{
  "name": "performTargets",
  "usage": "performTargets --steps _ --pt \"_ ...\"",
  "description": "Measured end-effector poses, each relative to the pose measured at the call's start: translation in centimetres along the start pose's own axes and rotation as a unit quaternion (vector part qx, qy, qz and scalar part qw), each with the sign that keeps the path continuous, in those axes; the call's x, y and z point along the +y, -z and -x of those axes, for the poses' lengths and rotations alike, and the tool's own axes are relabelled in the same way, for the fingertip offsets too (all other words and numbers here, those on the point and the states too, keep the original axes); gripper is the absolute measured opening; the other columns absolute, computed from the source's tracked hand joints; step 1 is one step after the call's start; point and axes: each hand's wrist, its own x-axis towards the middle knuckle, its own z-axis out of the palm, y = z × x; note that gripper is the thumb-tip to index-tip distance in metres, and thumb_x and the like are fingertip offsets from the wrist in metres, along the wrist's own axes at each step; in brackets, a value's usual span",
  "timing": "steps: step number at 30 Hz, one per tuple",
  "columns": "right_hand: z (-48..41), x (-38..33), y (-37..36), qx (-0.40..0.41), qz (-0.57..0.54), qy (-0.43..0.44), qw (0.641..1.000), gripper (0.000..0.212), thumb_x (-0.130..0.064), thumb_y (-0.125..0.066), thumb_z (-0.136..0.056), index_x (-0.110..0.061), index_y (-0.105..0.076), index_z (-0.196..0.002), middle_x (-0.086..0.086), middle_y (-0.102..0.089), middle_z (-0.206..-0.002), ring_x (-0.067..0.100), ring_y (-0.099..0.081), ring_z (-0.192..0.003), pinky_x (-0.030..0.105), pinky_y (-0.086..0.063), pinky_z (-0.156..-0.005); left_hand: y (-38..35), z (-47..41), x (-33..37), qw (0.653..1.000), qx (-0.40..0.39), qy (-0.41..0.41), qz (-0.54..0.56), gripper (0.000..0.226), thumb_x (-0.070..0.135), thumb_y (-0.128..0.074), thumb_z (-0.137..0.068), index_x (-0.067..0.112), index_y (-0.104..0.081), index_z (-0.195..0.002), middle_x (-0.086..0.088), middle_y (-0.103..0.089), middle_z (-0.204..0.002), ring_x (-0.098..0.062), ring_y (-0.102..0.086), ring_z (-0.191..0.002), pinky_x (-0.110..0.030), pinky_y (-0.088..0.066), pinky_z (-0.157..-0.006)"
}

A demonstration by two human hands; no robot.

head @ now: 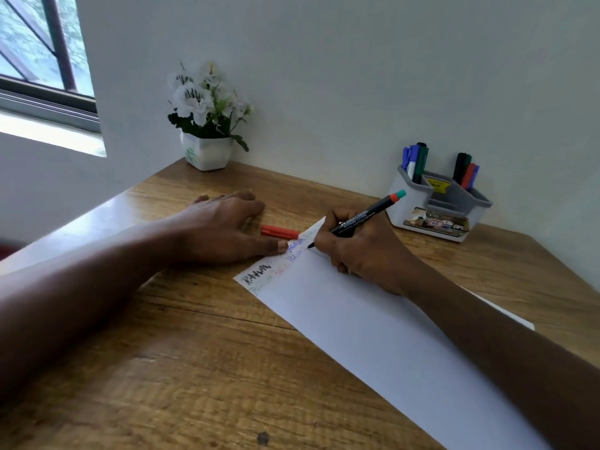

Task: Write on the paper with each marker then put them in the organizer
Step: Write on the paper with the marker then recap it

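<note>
A white sheet of paper lies slanted across the wooden desk, with words in black, blue, red and green along its top edge. My right hand grips a black marker with a teal and red end, its tip touching the paper's upper corner. My left hand rests flat on the desk, fingertips pressing the paper's edge. A red marker lies on the desk just beyond the paper, between both hands. The grey and white organizer stands at the back right and holds several markers.
A white pot of white flowers stands in the back corner by the wall. A window is at the upper left. The wooden desk reaches the wall behind.
</note>
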Motion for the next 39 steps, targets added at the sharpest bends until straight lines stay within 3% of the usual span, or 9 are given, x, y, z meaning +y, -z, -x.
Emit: performTargets --steps 15,19,23,30,36,39 --pt "0.00 0.01 -0.39 0.048 -0.027 -0.023 0.998 0.022 -0.005 -0.069 -0.087 0.011 -0.056 -0.080 0.006 -0.056 -0.049 0.014 -0.050 -0.041 0.020 -0.040 -0.040 -0.23 -0.46 -0.31 1.000 0.000 -0.010 -0.011 0.124 0.100 -0.031 -0.056 0.030 -0.032 -0.157 0.005 -0.023 -0.168 -0.021 -0.030 -0.151 -0.053 -0.025 -0.122" --pt "-0.04 -0.05 -0.51 0.034 0.002 -0.004 0.999 0.021 -0.007 -0.071 -0.085 0.007 -0.057 -0.076 0.006 -0.058 -0.050 0.018 -0.051 -0.045 0.025 -0.044 -0.043 -0.28 -0.48 -0.37 1.000 0.002 -0.007 -0.013 0.128 0.104 -0.029 -0.053 0.030 -0.031 -0.158 0.005 -0.022 -0.169 -0.021 -0.028 -0.152 -0.052 -0.025 -0.123" --pt "0.06 -0.08 -0.39 0.030 0.002 -0.009 1.000 0.017 -0.006 -0.070 -0.086 0.004 -0.059 -0.077 0.005 -0.059 -0.051 0.013 -0.052 -0.042 0.022 -0.042 -0.042 -0.24 -0.44 -0.17 1.000 -0.001 -0.003 -0.011 0.118 0.100 -0.038 -0.064 0.030 -0.028 -0.159 0.004 -0.019 -0.170 -0.022 -0.025 -0.153 -0.052 -0.022 -0.124" --pt "-0.02 -0.29 -0.38 0.039 -0.005 -0.022 0.999 0.023 -0.006 -0.070 -0.087 0.012 -0.057 -0.083 0.010 -0.058 -0.053 0.013 -0.051 -0.041 0.019 -0.040 -0.040 -0.20 -0.20 -0.06 1.000 0.003 -0.002 -0.007 0.118 0.098 -0.041 -0.064 0.030 -0.029 -0.159 0.003 -0.019 -0.170 -0.022 -0.024 -0.154 -0.051 -0.021 -0.124" --pt "-0.02 -0.21 -0.54 0.055 -0.020 -0.036 0.998 0.017 -0.007 -0.071 -0.087 0.001 -0.061 -0.076 0.008 -0.058 -0.051 0.013 -0.052 -0.041 0.020 -0.041 -0.040 -0.12 0.01 0.05 1.000 0.000 -0.010 -0.006 0.115 0.096 -0.042 -0.066 0.030 -0.029 -0.160 0.002 -0.018 -0.170 -0.022 -0.025 -0.153 -0.051 -0.021 -0.124" --pt "-0.11 -0.34 -0.58 0.050 -0.009 -0.041 0.998 0.020 -0.007 -0.072 -0.086 0.004 -0.059 -0.077 0.008 -0.059 -0.051 0.014 -0.053 -0.041 0.019 -0.040 -0.040 -0.01 0.05 0.10 1.000 0.000 -0.009 -0.006 0.117 0.096 -0.040 -0.065 0.029 -0.029 -0.159 0.002 -0.019 -0.170 -0.023 -0.025 -0.153 -0.051 -0.022 -0.124"
